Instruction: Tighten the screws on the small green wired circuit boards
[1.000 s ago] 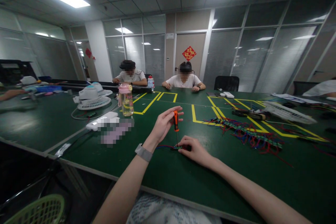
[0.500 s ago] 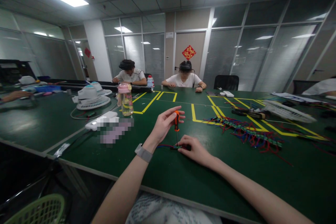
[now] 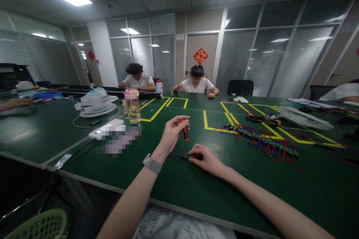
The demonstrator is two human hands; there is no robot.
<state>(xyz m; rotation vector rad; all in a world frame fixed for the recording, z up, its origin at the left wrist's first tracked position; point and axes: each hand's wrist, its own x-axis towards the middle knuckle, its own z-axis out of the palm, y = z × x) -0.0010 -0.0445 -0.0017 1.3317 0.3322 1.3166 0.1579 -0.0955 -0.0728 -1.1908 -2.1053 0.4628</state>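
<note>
My left hand point(image 3: 174, 133) is closed around the orange and black handle of a screwdriver point(image 3: 186, 133). The shaft points down, slightly tilted, with its tip at a small green circuit board point(image 3: 187, 156) on the table. My right hand point(image 3: 204, 158) rests on the table and pinches the board's right side between thumb and fingers, which partly cover it. Red and blue wires point(image 3: 174, 155) run out from the board's left end.
A row of green boards with red and blue wires point(image 3: 263, 138) lies to the right on the green table point(image 3: 157, 138). Leftward are a pink-lidded bottle point(image 3: 132, 106), a white power strip point(image 3: 108, 129) and white fan parts point(image 3: 97, 105). Two people point(image 3: 196, 82) sit opposite.
My left hand's fingers have closed further round the screwdriver handle, and its top has tilted a little to the left. My right hand stays on the board.
</note>
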